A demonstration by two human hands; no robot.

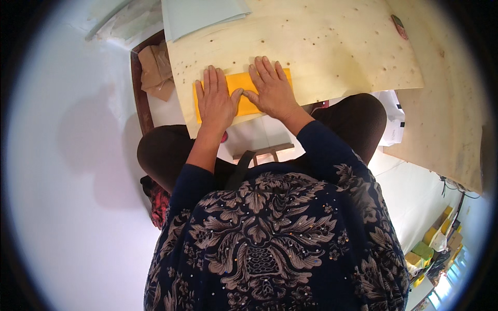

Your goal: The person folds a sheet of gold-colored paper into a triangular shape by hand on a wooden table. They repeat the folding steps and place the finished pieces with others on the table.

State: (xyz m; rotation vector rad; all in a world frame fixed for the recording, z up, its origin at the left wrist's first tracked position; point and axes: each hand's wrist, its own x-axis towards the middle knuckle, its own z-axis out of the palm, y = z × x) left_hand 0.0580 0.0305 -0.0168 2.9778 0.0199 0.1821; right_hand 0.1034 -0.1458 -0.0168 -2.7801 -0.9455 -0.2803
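The left hand [215,101] and right hand [275,93] lie flat, fingers extended and gripping nothing, on the yellow sheet [239,83] at the table [321,52]'s near edge; presumably light, flexible and easily creased, it is best held by opposite short edges.

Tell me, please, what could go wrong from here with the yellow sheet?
First, the yellow sheet lies close to the near edge of the table, so a pull toward the body could slide it off. Second, the left hand and right hand both lie flat on it; if they move apart unevenly, it might twist or wrinkle. Third, the grey sheets lie at the left edge and could perhaps be knocked down.
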